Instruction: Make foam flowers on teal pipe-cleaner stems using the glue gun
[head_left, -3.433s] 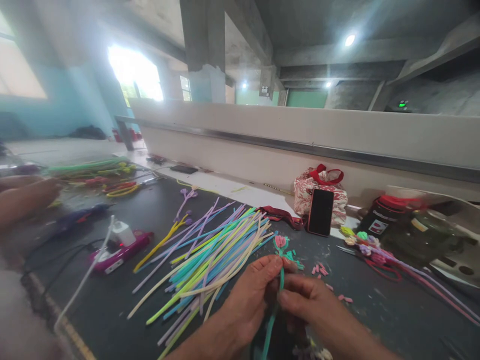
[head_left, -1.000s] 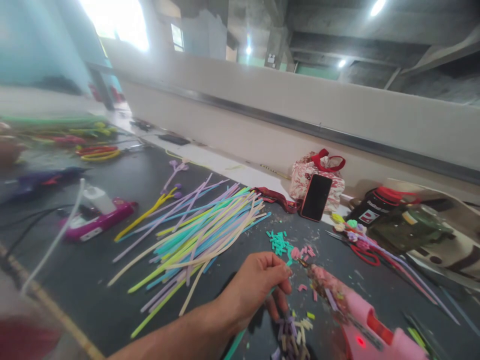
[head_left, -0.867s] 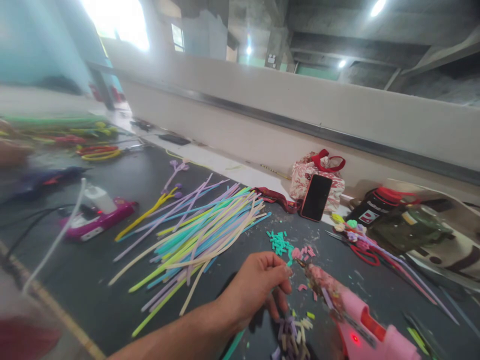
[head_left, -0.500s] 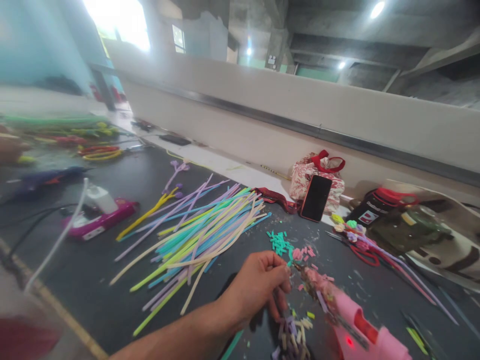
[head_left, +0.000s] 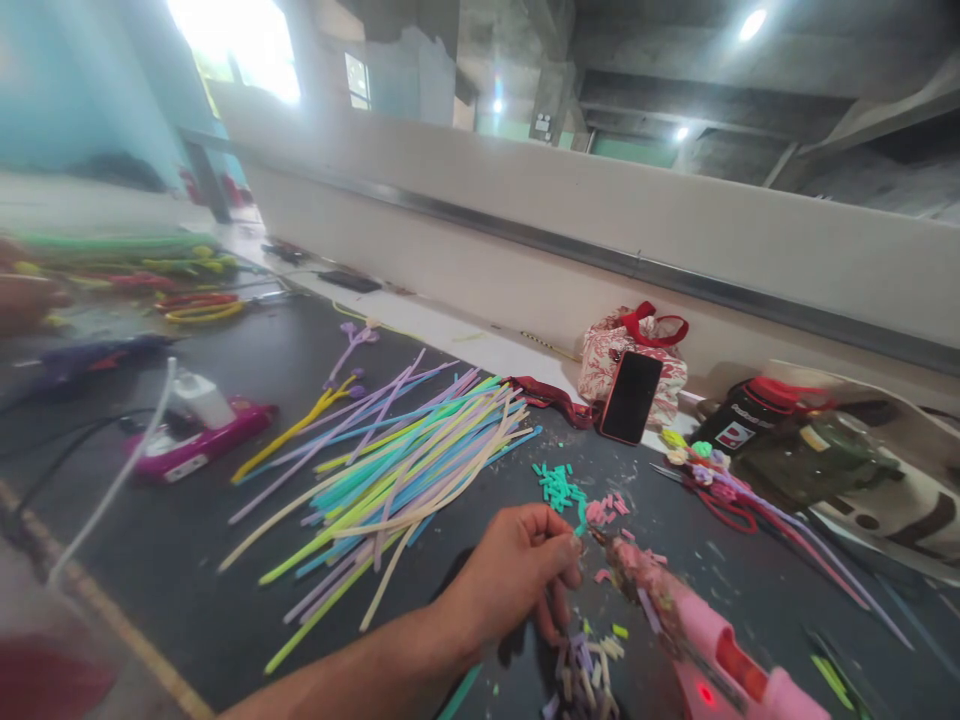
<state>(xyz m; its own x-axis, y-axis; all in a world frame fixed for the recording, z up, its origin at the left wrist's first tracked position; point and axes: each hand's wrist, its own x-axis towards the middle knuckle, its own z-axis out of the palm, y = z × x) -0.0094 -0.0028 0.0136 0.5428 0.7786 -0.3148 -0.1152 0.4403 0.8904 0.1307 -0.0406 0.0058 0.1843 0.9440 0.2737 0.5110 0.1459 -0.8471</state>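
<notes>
My left hand [head_left: 517,565] is closed in a pinch on a short teal piece [head_left: 581,515] that sticks up from the fingertips. Just right of it points the nozzle of a pink glue gun [head_left: 701,620], with a red light lit on its side. My right hand cannot be made out in the view. Beyond the fingertips lie small heaps of cut teal pieces [head_left: 556,487] and pink pieces [head_left: 607,507]. Purple and cream pieces [head_left: 589,665] lie below my left hand. Long coloured fuzzy stems [head_left: 397,470] are spread to its left.
At the back stand a phone [head_left: 631,397], a patterned bag [head_left: 596,360] and a black bottle [head_left: 750,415]. Scissors and finished stems [head_left: 720,475] lie right. A magenta power strip [head_left: 202,440] is left. Another person's hand [head_left: 26,300] shows at the far left.
The glue gun has shifted slightly right, its tip a little away from my left fingertips. The teal piece now shows more clearly. My left hand has barely moved.
</notes>
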